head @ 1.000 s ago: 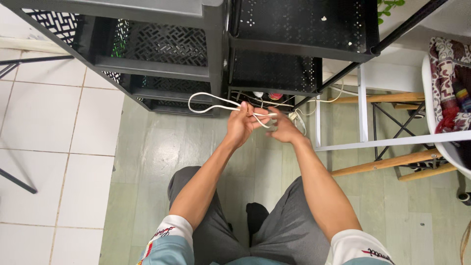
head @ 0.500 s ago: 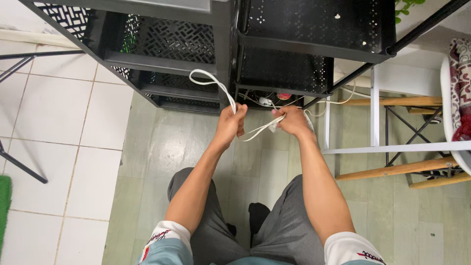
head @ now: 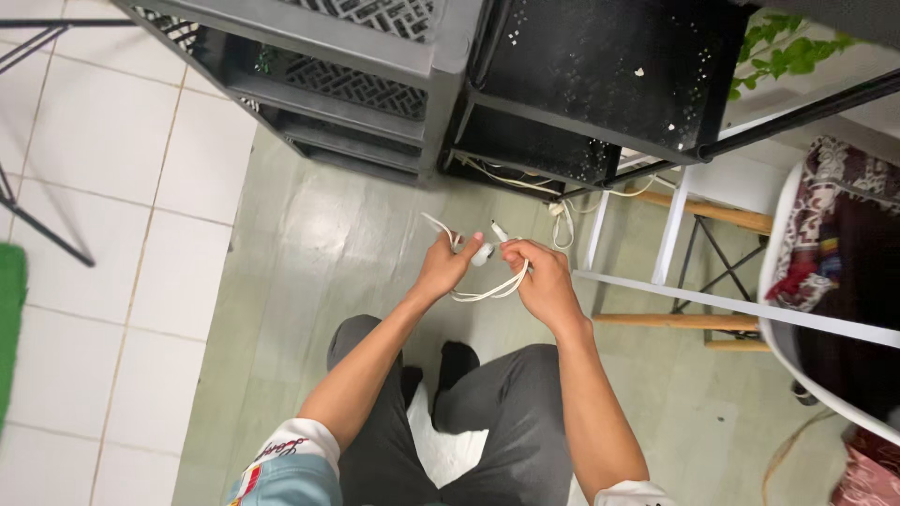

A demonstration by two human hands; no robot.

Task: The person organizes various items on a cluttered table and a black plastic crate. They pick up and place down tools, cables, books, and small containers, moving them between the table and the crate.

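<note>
Both hands close their grip on a white cable point(head: 487, 289) near the middle of the frame. The left hand point(head: 444, 267) pinches it between thumb and fingers, with a short end sticking up past the knuckles toward the upper left; the right hand point(head: 536, 279) is curled around the other side of the bundle, with a small white plug tip showing just above its fingers. Between the two hands the cable hangs in a few gathered loops — it looks mostly coiled, though the loops are loose and nothing ties them. Whether more of its length trails out of sight behind the hands I cannot tell.

Below the hands are the person's knees in dark grey trousers point(head: 506, 412), over a pale green floor point(head: 309, 253). White tiles point(head: 103, 187) take over at the left of the frame, with a strip of green mat point(head: 7, 309) at the far left edge. Across the top stand black perforated shelves point(head: 600, 66), and thin white wires point(head: 553, 192) lie on the floor at their foot. At the right is a white chair point(head: 778, 272) with wooden legs — patterned cloth point(head: 825, 215) draped on its seat — and green leaves point(head: 778, 52) show in the upper right corner.
</note>
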